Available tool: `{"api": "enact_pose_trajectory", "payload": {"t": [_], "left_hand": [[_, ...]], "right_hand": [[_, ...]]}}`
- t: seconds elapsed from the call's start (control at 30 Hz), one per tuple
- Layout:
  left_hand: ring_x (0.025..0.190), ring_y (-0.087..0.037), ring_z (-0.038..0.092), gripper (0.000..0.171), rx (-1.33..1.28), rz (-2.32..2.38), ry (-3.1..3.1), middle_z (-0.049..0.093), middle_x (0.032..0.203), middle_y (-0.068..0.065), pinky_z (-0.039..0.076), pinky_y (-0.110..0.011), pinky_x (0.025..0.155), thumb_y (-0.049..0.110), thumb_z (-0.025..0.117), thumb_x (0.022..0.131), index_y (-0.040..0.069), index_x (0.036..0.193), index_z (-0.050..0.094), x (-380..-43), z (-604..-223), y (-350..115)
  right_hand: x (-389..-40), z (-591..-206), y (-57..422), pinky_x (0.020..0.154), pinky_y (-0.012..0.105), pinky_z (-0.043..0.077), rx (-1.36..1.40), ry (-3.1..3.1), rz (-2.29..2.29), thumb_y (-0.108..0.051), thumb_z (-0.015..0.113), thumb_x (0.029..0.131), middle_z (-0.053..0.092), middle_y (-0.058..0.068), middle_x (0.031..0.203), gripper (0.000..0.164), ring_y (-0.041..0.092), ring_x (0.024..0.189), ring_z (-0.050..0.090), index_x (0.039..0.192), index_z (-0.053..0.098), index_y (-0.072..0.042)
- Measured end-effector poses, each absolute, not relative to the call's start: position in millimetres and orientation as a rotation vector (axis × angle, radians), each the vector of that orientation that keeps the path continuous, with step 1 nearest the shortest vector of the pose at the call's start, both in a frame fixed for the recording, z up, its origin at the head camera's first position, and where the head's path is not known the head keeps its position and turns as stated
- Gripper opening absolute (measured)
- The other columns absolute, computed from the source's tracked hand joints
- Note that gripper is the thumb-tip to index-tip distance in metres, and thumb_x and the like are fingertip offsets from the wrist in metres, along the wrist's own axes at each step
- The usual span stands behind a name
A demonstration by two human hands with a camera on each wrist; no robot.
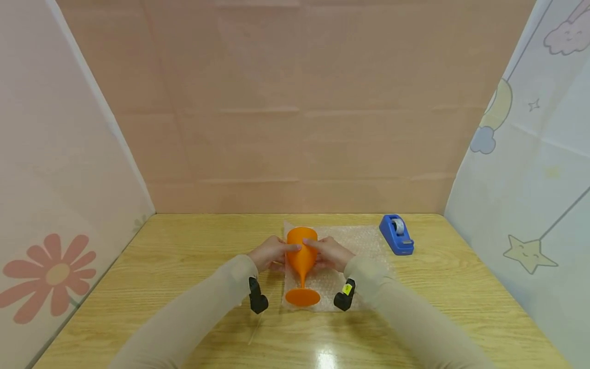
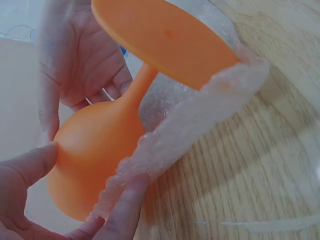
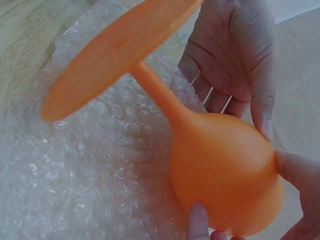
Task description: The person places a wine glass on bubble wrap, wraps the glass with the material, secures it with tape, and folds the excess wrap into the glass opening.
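Observation:
An orange goblet point(image 1: 302, 256) lies along the left edge of a sheet of bubble wrap point(image 1: 359, 241), its round foot toward me. My left hand point(image 1: 271, 252) grips the bowl from the left, thumb on top. In the left wrist view, the left fingers point(image 2: 125, 205) press the wrap's edge up against the goblet's side. From the other side my right hand point(image 1: 333, 253) holds the bowl with its thumb on top. The right wrist view shows the right fingertips point(image 3: 198, 215) touching the bowl's side near the wrap.
A blue tape dispenser point(image 1: 397, 236) with a roll of tape stands at the right, beside the wrap's far corner. A thin clear strip point(image 1: 254, 328) lies on the wooden table point(image 1: 184, 246) near the left forearm. Covered walls bound the table at the back and sides.

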State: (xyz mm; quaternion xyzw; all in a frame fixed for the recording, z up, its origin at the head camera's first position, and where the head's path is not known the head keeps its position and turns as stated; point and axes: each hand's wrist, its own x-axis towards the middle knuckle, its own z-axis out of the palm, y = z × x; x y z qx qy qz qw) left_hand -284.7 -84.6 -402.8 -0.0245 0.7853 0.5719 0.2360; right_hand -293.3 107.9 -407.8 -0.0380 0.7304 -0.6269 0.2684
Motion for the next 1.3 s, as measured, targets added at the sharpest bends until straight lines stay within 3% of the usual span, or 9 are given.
{"api": "enact_pose_trajectory", "payload": {"t": [0.37,0.6,1.03,1.17,1.3], "left_hand": [[0.075,-0.016,0.067,0.036,-0.004,1.591,2.164,0.070,0.094,-0.008,0.059,-0.034,0.071,0.031,0.068,0.090,-0.001,0.105,0.066,-284,-400,-80],[0.079,-0.020,0.067,0.038,0.072,1.606,2.210,0.069,0.101,-0.012,0.059,-0.037,0.071,0.027,0.069,0.089,-0.004,0.111,0.063,-279,-396,-73],[0.079,-0.021,0.068,0.041,0.087,1.608,2.292,0.068,0.101,-0.012,0.059,-0.039,0.067,0.026,0.072,0.087,-0.002,0.115,0.060,-277,-392,-59],[0.076,-0.020,0.068,0.038,0.091,1.594,2.299,0.069,0.097,-0.011,0.059,-0.038,0.067,0.026,0.072,0.088,-0.002,0.112,0.061,-277,-391,-59],[0.073,-0.019,0.069,0.037,0.080,1.580,2.305,0.070,0.094,-0.010,0.059,-0.038,0.067,0.026,0.071,0.088,-0.002,0.111,0.061,-278,-391,-58]], "right_hand": [[-297,-411,116,0.080,0.033,0.057,-0.140,1.940,-1.670,-0.030,0.050,0.101,0.069,0.002,0.090,0.045,0.014,0.081,0.067,0.119,0.057,0.011],[-299,-410,124,0.096,0.042,0.051,-0.040,1.798,-1.721,-0.027,0.049,0.102,0.065,0.011,0.105,0.049,0.021,0.095,0.065,0.132,0.045,0.012],[-304,-414,135,0.098,0.045,0.048,0.094,1.702,-1.775,-0.027,0.053,0.100,0.056,0.018,0.115,0.052,0.027,0.101,0.062,0.138,0.039,0.007],[-305,-410,136,0.087,0.035,0.054,-0.032,1.911,-1.658,-0.027,0.056,0.099,0.062,0.004,0.087,0.036,0.016,0.081,0.061,0.116,0.059,0.005],[-308,-402,133,0.083,0.032,0.055,-0.096,2.134,-1.527,-0.023,0.058,0.097,0.060,-0.002,0.080,0.025,0.012,0.076,0.059,0.092,0.064,0.001]]}}
